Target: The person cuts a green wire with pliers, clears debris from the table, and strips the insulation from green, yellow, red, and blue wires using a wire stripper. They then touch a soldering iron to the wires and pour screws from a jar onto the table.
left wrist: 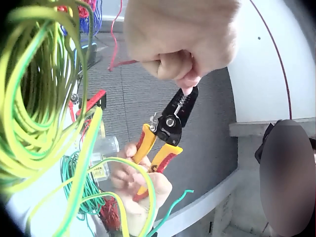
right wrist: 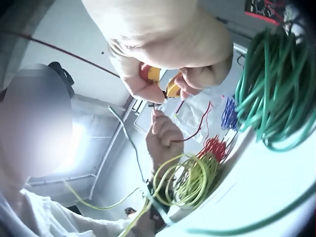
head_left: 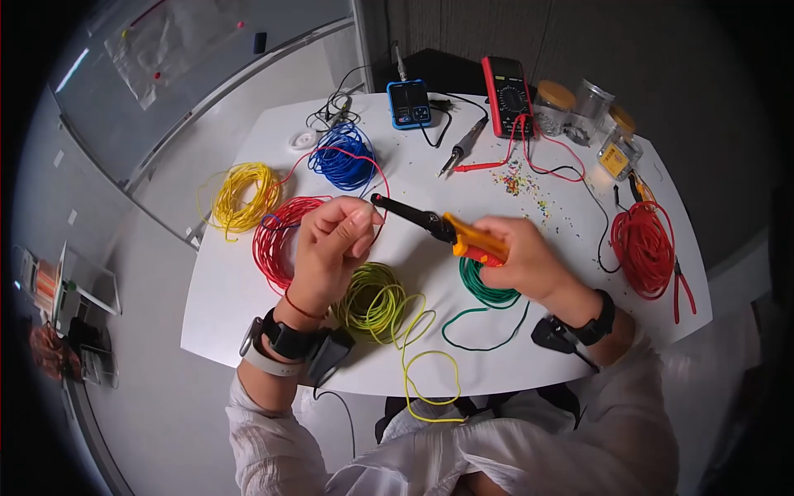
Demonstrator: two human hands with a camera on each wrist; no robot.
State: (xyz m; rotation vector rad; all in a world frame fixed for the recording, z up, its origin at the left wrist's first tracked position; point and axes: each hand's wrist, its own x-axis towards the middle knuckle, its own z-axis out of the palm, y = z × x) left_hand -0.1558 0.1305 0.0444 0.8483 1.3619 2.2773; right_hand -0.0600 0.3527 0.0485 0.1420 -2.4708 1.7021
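My left hand pinches a red wire between thumb and fingers, close to the tip of the wire strippers. The wire runs back from the hand in an arc over the blue coil. My right hand grips the strippers by their yellow-and-red handles, with the black jaws pointing at the left fingertips. In the left wrist view, the left fingertips sit right at the jaw end of the strippers. Below the left hand lie a red wire coil and a yellow-green coil; a green coil lies under the right hand.
Blue and yellow coils lie at the back left. Behind are a blue handheld device, a soldering iron, a multimeter and jars. Coloured scraps are scattered before them. Another red coil lies right.
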